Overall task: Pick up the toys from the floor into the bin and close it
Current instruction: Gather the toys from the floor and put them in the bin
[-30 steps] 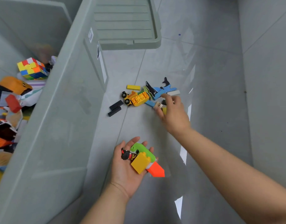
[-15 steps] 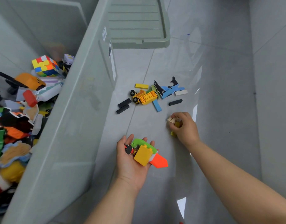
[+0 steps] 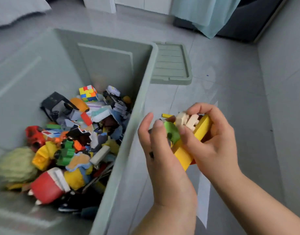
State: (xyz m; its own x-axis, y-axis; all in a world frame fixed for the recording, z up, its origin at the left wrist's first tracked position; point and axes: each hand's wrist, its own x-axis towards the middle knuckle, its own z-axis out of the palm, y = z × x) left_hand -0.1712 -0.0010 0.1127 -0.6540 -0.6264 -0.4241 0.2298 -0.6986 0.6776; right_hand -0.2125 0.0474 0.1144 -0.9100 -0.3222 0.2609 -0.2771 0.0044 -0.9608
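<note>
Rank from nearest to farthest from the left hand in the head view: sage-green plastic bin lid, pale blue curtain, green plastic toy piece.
1. Green plastic toy piece: held in the left hand.
2. Sage-green plastic bin lid: on the floor ahead.
3. Pale blue curtain: far back.

So the bin (image 3: 139,116) fills 9 o'clock, toy pile (image 3: 74,141) inside. Its lid (image 3: 171,65) lies on the floor (image 3: 239,99) at 12, by the bin's far right corner (touching? can't tell). The left hand (image 3: 162,158) and right hand (image 3: 212,141) meet at 3, just outside the bin wall, a handful of toys (image 3: 188,122) between them.
</note>
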